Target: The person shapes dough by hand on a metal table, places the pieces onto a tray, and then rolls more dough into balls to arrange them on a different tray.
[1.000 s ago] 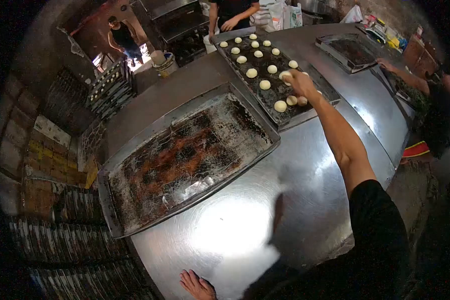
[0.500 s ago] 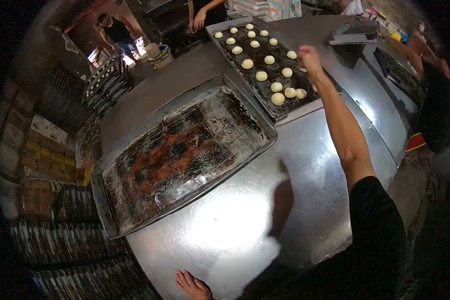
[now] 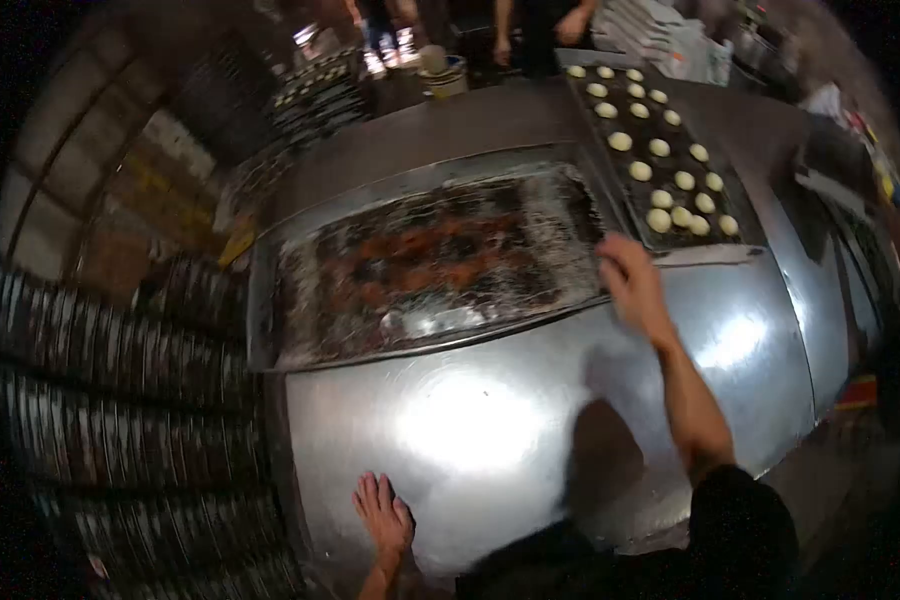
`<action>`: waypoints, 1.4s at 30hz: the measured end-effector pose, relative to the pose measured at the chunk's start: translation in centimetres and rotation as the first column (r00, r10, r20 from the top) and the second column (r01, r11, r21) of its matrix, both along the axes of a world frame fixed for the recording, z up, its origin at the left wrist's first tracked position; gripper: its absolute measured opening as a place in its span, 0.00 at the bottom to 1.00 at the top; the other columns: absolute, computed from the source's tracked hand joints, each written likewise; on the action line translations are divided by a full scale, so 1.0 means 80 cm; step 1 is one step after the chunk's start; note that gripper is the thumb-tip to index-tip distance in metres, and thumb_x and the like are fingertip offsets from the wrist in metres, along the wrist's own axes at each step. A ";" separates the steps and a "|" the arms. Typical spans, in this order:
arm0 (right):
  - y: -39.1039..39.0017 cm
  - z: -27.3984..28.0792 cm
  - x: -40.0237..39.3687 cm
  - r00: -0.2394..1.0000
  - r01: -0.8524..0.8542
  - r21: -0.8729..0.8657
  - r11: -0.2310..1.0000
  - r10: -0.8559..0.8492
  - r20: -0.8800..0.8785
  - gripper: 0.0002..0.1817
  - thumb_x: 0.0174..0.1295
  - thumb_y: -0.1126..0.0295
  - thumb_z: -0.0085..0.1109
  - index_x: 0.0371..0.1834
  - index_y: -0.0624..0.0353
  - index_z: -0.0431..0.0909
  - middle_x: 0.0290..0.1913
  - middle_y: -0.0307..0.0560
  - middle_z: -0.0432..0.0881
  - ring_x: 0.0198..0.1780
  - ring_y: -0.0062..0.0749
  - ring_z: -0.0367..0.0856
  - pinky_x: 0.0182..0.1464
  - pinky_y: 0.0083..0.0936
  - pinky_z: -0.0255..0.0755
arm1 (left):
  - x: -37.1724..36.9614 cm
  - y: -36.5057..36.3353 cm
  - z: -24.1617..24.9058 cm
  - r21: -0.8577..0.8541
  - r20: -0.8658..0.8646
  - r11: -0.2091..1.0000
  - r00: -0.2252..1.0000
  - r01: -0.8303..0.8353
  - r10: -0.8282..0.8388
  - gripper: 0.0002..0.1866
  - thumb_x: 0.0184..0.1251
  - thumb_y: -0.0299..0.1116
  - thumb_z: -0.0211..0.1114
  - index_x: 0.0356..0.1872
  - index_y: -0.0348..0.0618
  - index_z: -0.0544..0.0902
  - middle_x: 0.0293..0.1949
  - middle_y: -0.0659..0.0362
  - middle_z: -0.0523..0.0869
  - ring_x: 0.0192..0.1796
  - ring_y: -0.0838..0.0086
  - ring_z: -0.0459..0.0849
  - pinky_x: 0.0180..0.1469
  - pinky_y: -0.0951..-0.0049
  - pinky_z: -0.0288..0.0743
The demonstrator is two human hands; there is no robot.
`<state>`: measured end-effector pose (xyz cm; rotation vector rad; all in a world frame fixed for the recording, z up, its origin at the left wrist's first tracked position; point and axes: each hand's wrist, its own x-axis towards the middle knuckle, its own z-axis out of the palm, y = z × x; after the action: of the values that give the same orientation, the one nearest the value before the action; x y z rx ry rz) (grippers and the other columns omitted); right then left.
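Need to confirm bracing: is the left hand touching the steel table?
Touching. The head view shows the left hand lying flat, fingers spread, on the steel table.

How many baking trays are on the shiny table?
2. A crusty tray lies mid-table, bare; a dough tray sits at the far right. The dark right edge may hide more.

There is just one view, from a camera on the person's head, looking forward and steeply down over a steel table [image 3: 530, 420]. The lens is a wide fisheye: the corners go black and straight edges bow. The table's near edge sits at 6 o'clock, close under the camera; the crusted baking tray [image 3: 430, 265] fills the centre, and the tray of dough balls [image 3: 660, 165] lies farther off toward 1 o'clock. Stacked racks [image 3: 120, 400] curve along 9 o'clock.
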<state>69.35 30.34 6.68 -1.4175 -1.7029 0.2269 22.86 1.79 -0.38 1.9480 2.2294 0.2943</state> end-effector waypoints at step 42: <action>-0.533 -0.132 -0.209 0.704 -0.348 -0.811 0.470 -0.440 -0.557 0.29 0.65 0.47 0.59 0.59 0.58 0.71 0.49 0.51 0.83 0.41 0.41 0.85 0.46 0.38 0.79 | -0.354 -0.051 -0.099 -0.162 0.809 0.981 0.554 -0.111 0.196 0.26 0.58 0.37 0.68 0.57 0.39 0.75 0.40 0.59 0.82 0.36 0.75 0.78 0.36 0.72 0.72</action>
<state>52.64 -12.30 -3.91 -1.7169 -0.7723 1.6585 -5.44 -2.29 -8.33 1.1416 1.6891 0.9000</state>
